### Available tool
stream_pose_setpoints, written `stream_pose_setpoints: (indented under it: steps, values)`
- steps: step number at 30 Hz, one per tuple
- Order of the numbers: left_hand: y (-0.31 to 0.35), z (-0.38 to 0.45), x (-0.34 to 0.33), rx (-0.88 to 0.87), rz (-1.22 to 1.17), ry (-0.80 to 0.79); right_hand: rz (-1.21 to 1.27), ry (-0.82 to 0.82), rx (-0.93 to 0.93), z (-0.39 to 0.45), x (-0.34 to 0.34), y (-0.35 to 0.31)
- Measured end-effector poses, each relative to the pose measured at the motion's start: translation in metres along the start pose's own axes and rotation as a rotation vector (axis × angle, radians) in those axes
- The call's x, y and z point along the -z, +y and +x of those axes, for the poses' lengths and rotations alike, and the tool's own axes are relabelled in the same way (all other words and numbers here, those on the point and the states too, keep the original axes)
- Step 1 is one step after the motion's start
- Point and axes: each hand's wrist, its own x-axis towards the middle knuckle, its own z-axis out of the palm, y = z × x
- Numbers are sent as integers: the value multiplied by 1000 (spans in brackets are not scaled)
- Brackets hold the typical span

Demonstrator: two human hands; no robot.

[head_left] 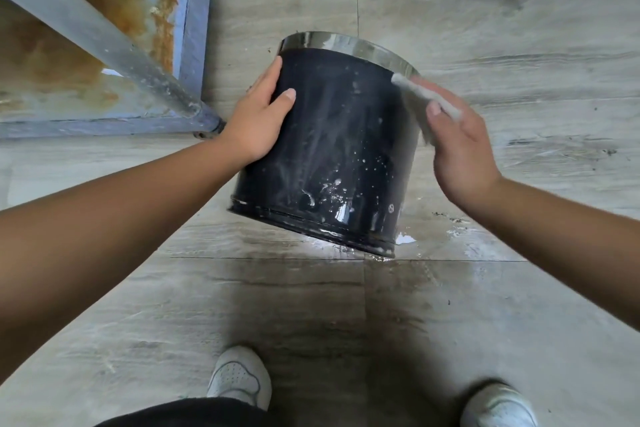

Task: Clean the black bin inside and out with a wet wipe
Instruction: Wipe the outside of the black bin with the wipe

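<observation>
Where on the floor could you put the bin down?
Bare floor lies beyond the bin, to its right, and also between the bin and the shoes. It is crowded on the left, where the rusty frame stands. A puddle wets the floor under the bin.

A rusty metal frame [104, 45] stands close to the left of the bin [332, 149]; bare floor [519, 28] lies open to the right and beyond.

The black bin [329, 149], wet and streaked, is held tilted above the wood-grain floor [519, 28]. Its left side is gripped by the left hand [258, 118]. A grey wet wipe [420, 104] is pressed against its right side by the right hand [460, 146]. A puddle [405, 238] is seen beneath.
</observation>
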Motion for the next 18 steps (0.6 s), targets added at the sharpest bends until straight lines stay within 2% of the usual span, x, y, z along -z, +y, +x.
stream_pose_setpoints:
  steps: [4,9,13,18]
  values:
    - [3,-4,-12,24,-24,9,-400,-124,47,22,-6,32]
    - [-7,-16,-30,100,-108,38,-741,-383,384,1,-15,37]
    - [-8,-17,-33,103,-99,37,-780,-629,557,-35,-20,23]
    - [-1,-17,-33,69,-52,47,-678,-705,449,-80,-31,7]
